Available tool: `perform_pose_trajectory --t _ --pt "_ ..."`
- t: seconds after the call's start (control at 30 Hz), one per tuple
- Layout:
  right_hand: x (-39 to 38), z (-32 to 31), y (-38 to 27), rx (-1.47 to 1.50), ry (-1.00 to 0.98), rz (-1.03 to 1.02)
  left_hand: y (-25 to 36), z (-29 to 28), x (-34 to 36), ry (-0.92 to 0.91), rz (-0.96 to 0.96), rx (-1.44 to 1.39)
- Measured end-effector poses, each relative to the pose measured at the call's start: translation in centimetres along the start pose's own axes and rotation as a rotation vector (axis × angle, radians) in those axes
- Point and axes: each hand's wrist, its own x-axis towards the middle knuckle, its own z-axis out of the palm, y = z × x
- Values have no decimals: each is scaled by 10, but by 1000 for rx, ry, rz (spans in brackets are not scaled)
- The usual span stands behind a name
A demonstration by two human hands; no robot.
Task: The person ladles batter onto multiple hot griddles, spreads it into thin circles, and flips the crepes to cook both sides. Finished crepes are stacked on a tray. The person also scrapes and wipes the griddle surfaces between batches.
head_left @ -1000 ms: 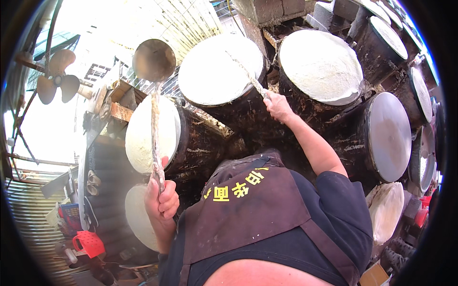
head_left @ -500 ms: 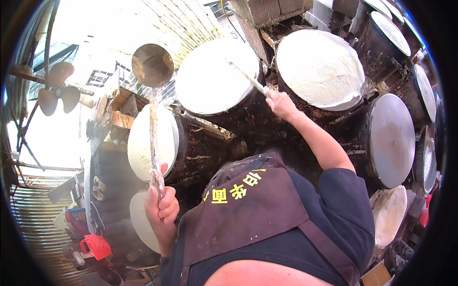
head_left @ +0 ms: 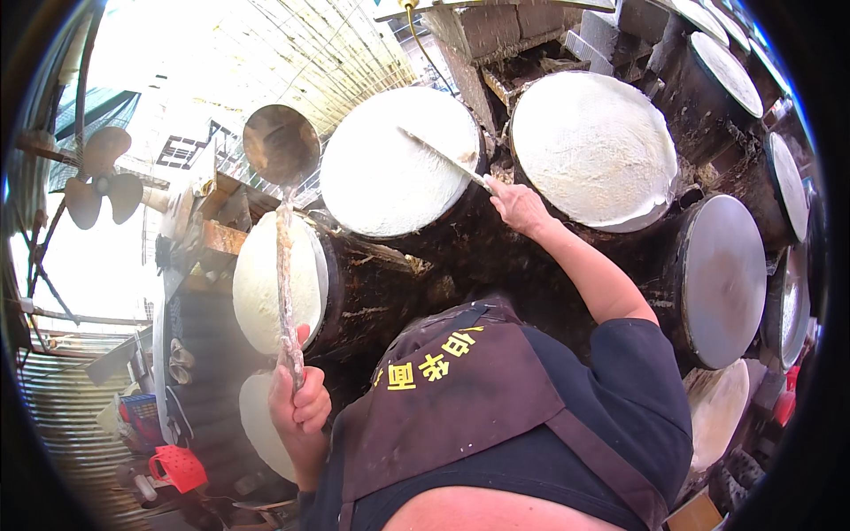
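My left hand (head_left: 301, 398) is closed round the batter-crusted handle of a long ladle (head_left: 282, 143), held upright with its round metal bowl raised at the far end. My right hand (head_left: 521, 209) grips the near end of a long thin spatula (head_left: 443, 157). The spatula's blade lies across a white layer of batter (head_left: 376, 181) on the round griddle in the middle; its edge seems to touch the surface. To the right, a second griddle carries a rougher pale sheet (head_left: 593, 146). A third sheet (head_left: 279, 288) covers the griddle beyond my left hand.
Dark drum-shaped stoves stand around me in a curve. A bare grey griddle (head_left: 724, 270) is at the right, with more round tops (head_left: 726, 73) behind it. A fan (head_left: 103, 181) hangs at the far left. A red basket (head_left: 181, 467) sits at the lower left.
The spatula has tilted and its tip has shifted left over the middle griddle, with my right hand slightly lower in view. My left hand still holds the ladle upright.
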Motion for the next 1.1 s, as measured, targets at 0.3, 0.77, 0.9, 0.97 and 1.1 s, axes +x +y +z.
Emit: perform_pose_trajectory --t 0.3,0.77,0.9,0.97,1.1 --pt "90 -1 -7 56 49 114 -1 18 29 -36 -13 -5" --pt "105 13 -4 60 140 331 -8 31 44 -71 -109 -101" --pt "92 12 -6 219 121 77 -12 29 29 -10 -65 107" --pt "59 3 -13 296 195 85 -14 26 16 25 5 173" --pt "69 7 -31 143 13 305 -16 29 13 48 3 -42"
